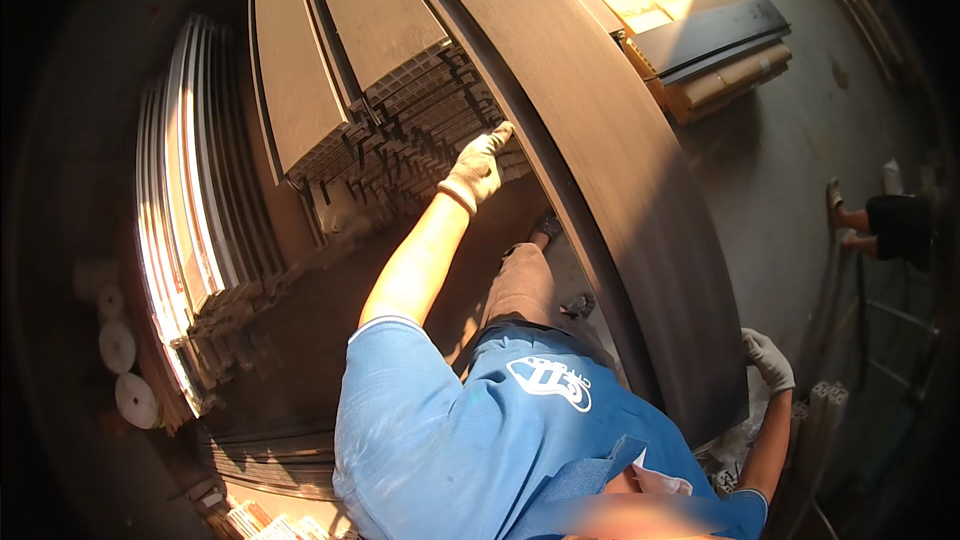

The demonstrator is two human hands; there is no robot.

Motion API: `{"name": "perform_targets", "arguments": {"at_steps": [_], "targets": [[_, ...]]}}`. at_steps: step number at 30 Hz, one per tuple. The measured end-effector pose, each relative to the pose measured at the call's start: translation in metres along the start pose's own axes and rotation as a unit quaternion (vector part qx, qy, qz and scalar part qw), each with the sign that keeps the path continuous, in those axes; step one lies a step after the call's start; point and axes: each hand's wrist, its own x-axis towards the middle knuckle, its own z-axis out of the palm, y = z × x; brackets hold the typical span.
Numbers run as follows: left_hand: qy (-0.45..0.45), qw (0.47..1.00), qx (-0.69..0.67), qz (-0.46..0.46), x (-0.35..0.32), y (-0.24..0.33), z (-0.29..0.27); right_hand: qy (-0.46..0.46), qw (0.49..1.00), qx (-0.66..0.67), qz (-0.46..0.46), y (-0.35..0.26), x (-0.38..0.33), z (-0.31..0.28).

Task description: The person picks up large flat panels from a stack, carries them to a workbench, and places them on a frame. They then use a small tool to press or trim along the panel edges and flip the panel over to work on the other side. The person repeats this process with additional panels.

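A long brown panel (610, 160) with a dark grooved left edge runs from the far side down to my right side. My left hand (475, 170), in a pale work glove, grips that left edge partway along, and its fingertips are partly hidden there. Near the panel's close end, my right hand (768, 360), gloved too, is closed on the opposite edge, with some of its fingers out of sight beneath. Left of the panel lies a stack of similar hollow-core panels (400, 30), their ribbed ends facing me.
Further left stands a pile of long pale strips (200, 190), with white rolls (136, 400) beside it. Wrapped bundles (720, 70) lie at the far right. Another person's legs (870, 225) show at the right, near a metal frame (895, 340).
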Motion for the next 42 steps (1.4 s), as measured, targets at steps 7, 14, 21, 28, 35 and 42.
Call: {"name": "perform_targets", "arguments": {"at_steps": [7,14,21,28,35,42], "targets": [[-0.057,0.991,0.087,-0.081,0.028,0.063,0.01,0.121,0.968,-0.03,-0.218,-0.223,0.217,0.049],[-0.077,0.983,0.152,-0.064,0.029,0.046,0.004,0.212,0.935,-0.169,-0.227,-0.252,0.253,0.068],[-0.103,0.975,0.06,-0.19,-0.064,-0.042,0.017,0.216,0.943,-0.173,-0.186,-0.166,0.141,0.07],[-0.078,0.982,0.055,-0.163,-0.094,-0.075,0.043,0.142,0.981,-0.129,-0.024,-0.028,0.031,0.043],[0.051,0.988,0.014,-0.145,0.018,0.038,0.034,0.144,0.974,-0.078,-0.155,-0.077,0.1,0.049],[0.059,0.989,0.047,-0.125,0.046,0.058,0.027,0.097,0.965,-0.063,-0.236,-0.267,0.268,0.066]]}}
